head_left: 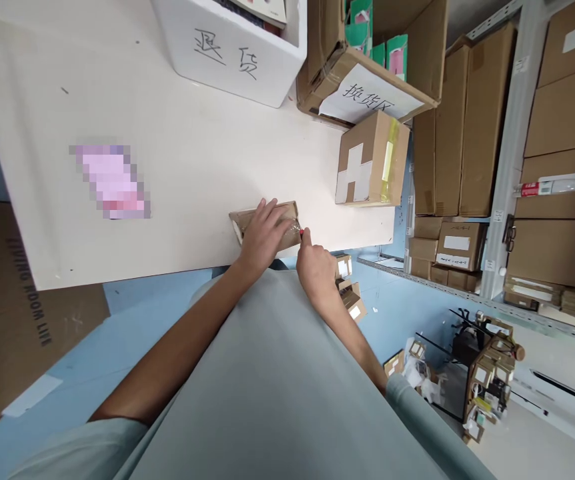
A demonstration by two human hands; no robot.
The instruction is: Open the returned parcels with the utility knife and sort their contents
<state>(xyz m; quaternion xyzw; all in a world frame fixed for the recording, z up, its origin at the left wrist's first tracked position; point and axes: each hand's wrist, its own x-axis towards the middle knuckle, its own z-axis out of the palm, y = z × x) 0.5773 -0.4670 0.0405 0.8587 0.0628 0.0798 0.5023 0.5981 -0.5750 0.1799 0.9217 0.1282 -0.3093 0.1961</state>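
Observation:
A small brown cardboard box [291, 212] lies near the table's front edge, with shiny clear tape showing on its right part. Across its top rests my left hand [262, 235], fingers stretched out and flat, covering the middle. My right hand [316, 267] is closed at the box's right end, its index finger pointing forward. It grips a small red tool [302, 232], of which only a bit shows at the fingertip. The tool's tip is at the box's right edge; the rest is hidden in my fist.
A pixelated pink item [112, 180] lies left on the white table [192, 153]. Behind stand a white foam box [237, 57] and an open carton [367, 87] holding green packs. A taped carton [372, 160] sits at the right edge. Shelves of cartons [487, 127] stand beyond.

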